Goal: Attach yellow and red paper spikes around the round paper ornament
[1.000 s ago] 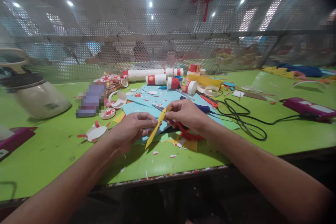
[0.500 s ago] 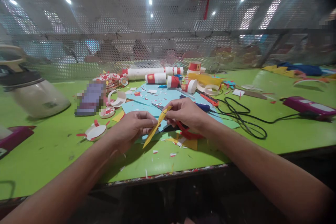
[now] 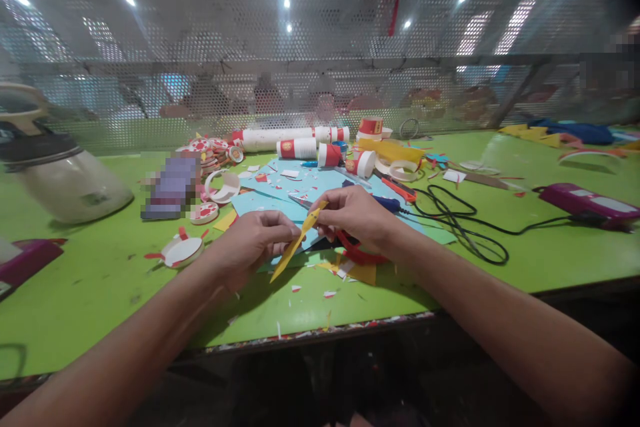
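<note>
A narrow strip of yellow paper [image 3: 291, 252] slants between my two hands above the table's front part. My left hand [image 3: 257, 240] pinches its left edge around the middle, thumb and fingers together. Near the strip's upper end, my right hand [image 3: 350, 213] grips it between thumb and fingertips. Under my right hand lie red-handled scissors [image 3: 357, 252], partly hidden by the hand. Blue paper sheets [image 3: 265, 200] strewn with scraps spread behind and beneath both hands. To the left of my left hand rests a white paper disc with red strips [image 3: 183, 251].
Paper cups [image 3: 297, 149] and a long white tube of cups [image 3: 275, 139] lie at the back. An orange cutter [image 3: 400, 189] and a black cable [image 3: 465, 213] are on the right, with a purple power strip [image 3: 590, 203]. A kettle-like jug [image 3: 70, 180] stands left.
The yellow paper strip has tilted slightly, its lower tip shifting a little left. Both hands keep nearly the same place and hold.
</note>
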`<action>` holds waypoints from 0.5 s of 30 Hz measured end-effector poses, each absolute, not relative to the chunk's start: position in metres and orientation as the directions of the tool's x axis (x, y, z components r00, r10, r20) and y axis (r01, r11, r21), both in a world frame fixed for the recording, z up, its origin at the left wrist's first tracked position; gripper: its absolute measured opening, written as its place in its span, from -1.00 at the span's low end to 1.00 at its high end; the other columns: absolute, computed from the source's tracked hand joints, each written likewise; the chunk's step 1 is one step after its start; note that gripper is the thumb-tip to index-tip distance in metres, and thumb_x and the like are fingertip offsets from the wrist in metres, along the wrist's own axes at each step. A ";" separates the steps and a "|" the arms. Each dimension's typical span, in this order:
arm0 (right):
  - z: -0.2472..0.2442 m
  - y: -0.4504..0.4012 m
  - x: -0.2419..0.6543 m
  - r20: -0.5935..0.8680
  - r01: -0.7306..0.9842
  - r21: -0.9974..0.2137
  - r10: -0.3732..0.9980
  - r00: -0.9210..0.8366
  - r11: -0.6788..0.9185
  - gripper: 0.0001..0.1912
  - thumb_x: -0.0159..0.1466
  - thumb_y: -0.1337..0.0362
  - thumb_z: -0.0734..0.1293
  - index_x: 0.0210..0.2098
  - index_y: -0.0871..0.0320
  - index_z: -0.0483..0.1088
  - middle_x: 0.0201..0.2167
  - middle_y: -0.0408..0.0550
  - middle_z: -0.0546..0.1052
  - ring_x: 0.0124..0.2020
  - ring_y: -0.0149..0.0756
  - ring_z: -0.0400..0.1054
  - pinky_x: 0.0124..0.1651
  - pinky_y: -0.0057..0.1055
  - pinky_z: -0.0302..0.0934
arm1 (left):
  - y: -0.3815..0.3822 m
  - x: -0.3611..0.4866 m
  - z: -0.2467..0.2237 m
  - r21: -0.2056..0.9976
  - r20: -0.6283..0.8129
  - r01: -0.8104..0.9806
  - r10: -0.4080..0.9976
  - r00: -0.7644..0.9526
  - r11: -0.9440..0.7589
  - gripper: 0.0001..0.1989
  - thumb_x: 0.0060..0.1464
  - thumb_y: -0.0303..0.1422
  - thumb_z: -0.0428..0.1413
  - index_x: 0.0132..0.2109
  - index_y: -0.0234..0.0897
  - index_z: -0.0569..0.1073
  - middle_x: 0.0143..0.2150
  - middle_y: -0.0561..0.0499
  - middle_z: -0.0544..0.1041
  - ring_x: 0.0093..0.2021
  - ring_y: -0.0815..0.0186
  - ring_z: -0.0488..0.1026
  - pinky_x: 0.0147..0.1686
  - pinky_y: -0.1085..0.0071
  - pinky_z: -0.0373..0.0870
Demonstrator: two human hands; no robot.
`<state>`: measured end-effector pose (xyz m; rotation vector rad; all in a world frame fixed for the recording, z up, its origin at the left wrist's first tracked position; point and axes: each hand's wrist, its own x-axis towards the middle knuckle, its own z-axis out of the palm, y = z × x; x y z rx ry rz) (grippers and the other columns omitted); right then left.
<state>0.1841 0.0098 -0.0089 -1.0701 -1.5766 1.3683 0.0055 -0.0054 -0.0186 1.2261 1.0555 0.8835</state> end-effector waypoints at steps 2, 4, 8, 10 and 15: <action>-0.009 0.010 0.184 0.033 0.108 -0.991 0.939 -0.343 0.074 -0.88 0.06 0.51 0.29 -0.54 0.23 0.41 -0.72 -0.20 0.40 -0.71 -0.54 0.19 -0.62 -0.57 0.15 | -0.007 0.006 -0.018 0.988 -0.147 0.008 0.945 0.292 0.151 -0.88 -0.20 -0.43 0.26 -0.58 -0.29 0.46 -0.58 0.06 0.41 -0.54 0.44 0.24 -0.48 0.45 0.15; -0.009 0.010 0.184 0.038 0.111 -0.990 0.939 -0.343 0.081 -0.88 0.06 0.51 0.28 -0.54 0.23 0.40 -0.71 -0.19 0.40 -0.70 -0.54 0.20 -0.62 -0.56 0.15 | -0.007 0.007 -0.017 0.990 -0.139 0.005 0.949 0.282 0.143 -0.87 -0.21 -0.43 0.26 -0.59 -0.29 0.45 -0.57 0.06 0.41 -0.53 0.43 0.25 -0.47 0.45 0.16; -0.010 0.010 0.184 0.048 0.114 -0.989 0.940 -0.337 0.091 -0.89 0.06 0.50 0.29 -0.54 0.24 0.41 -0.70 -0.20 0.40 -0.71 -0.54 0.20 -0.62 -0.57 0.14 | -0.007 0.007 -0.016 0.990 -0.142 0.031 0.954 0.266 0.139 -0.86 -0.24 -0.39 0.27 -0.58 -0.30 0.45 -0.58 0.06 0.40 -0.55 0.43 0.25 -0.49 0.45 0.15; -0.010 0.011 0.184 0.044 0.112 -0.990 0.941 -0.335 0.086 -0.90 0.06 0.49 0.29 -0.54 0.24 0.41 -0.71 -0.20 0.40 -0.71 -0.54 0.19 -0.63 -0.57 0.14 | -0.007 0.007 -0.017 0.990 -0.141 0.034 0.953 0.269 0.137 -0.86 -0.25 -0.39 0.27 -0.58 -0.30 0.45 -0.59 0.06 0.40 -0.56 0.44 0.25 -0.51 0.46 0.15; -0.010 0.011 0.184 0.040 0.108 -0.991 0.941 -0.337 0.080 -0.89 0.05 0.50 0.29 -0.55 0.23 0.41 -0.70 -0.19 0.40 -0.69 -0.53 0.20 -0.62 -0.56 0.15 | -0.005 0.006 -0.019 0.992 -0.122 0.027 0.955 0.272 0.120 -0.87 -0.22 -0.41 0.25 -0.58 -0.29 0.45 -0.60 0.08 0.40 -0.57 0.46 0.24 -0.51 0.48 0.13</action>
